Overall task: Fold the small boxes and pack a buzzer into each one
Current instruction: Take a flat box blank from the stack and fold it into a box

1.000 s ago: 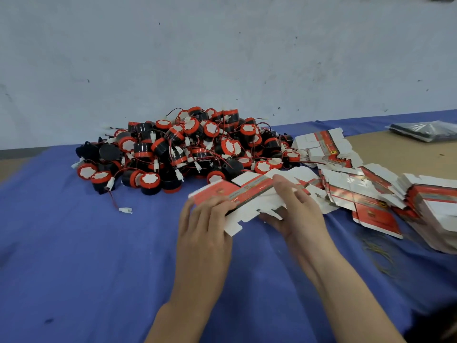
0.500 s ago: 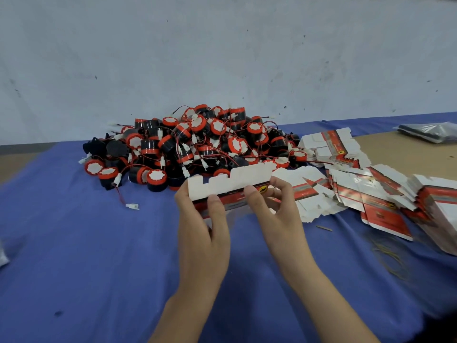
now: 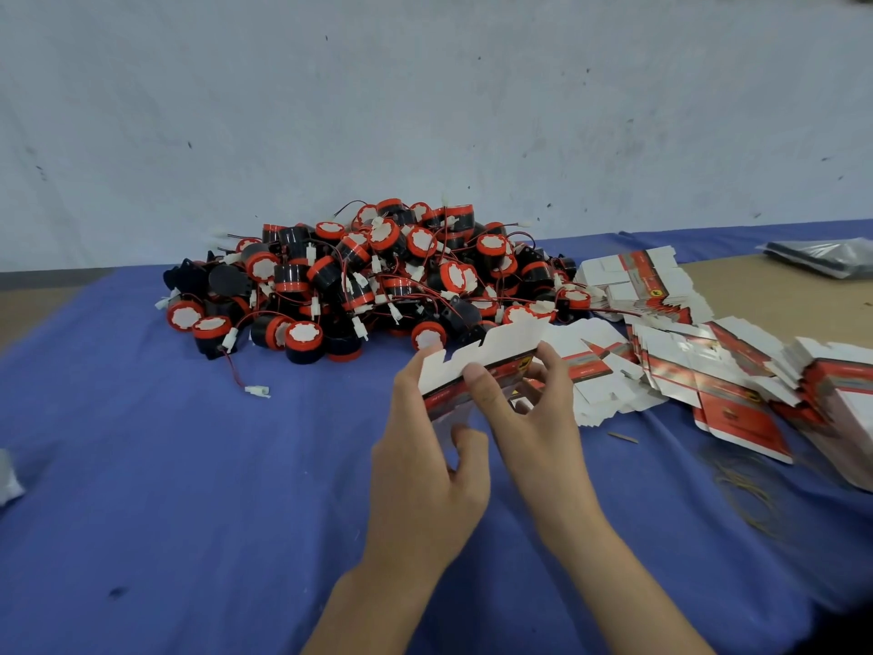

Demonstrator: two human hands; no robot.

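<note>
Both hands hold one flat red-and-white box blank (image 3: 477, 359) up off the blue cloth, its white notched flaps pointing away from me. My left hand (image 3: 425, 460) grips the blank's left end, fingers behind it and thumb in front. My right hand (image 3: 529, 413) pinches the right part, with the thumb on the near face and fingers behind. Behind the blank lies a big heap of black-and-red buzzers (image 3: 378, 276) with red wires and white plugs. Loose flat box blanks (image 3: 727, 371) are spread out to the right.
A blue cloth (image 3: 189, 489) covers the table, which ends at a grey wall (image 3: 425, 111). One white plug (image 3: 257, 390) on a red wire lies in front of the heap. A plastic bag (image 3: 826, 255) sits at the far right on bare brown tabletop. Rubber bands (image 3: 746, 489) lie right of my forearm.
The blank was picked out of the spread on the cloth and lifted. Both hands have turned it upright and shifted their grip, the right thumb moving onto its near face.
</note>
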